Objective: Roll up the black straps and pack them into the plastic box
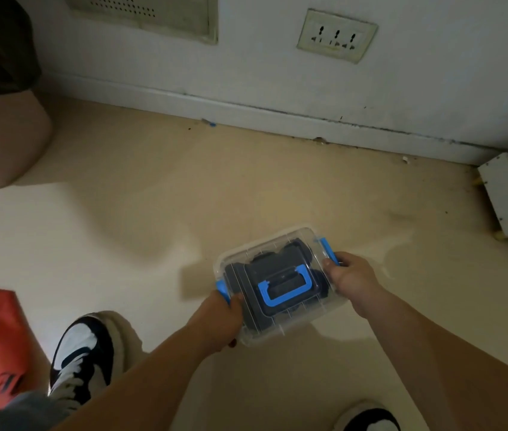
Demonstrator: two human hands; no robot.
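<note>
Both hands clasp the plastic box [308, 320] by its short ends; the left hand [226, 312] curls round the nearer end, the right hand [350, 275] round the farther one, each thumb lying close to one of the blue latches [329, 248]. Packing seems to be done, since the lid [265, 247] is on and the black straps [237, 281] lie inside as dark, tight rolls filling most of the box (seen through clear plastic, so their number is unclear); the blue handle [287, 289] lies flat on top. What remains, I judge, is pressing both latches home and setting the box down level; whether it rests on the floor [153, 213] or hangs just above it I cannot tell.
</note>
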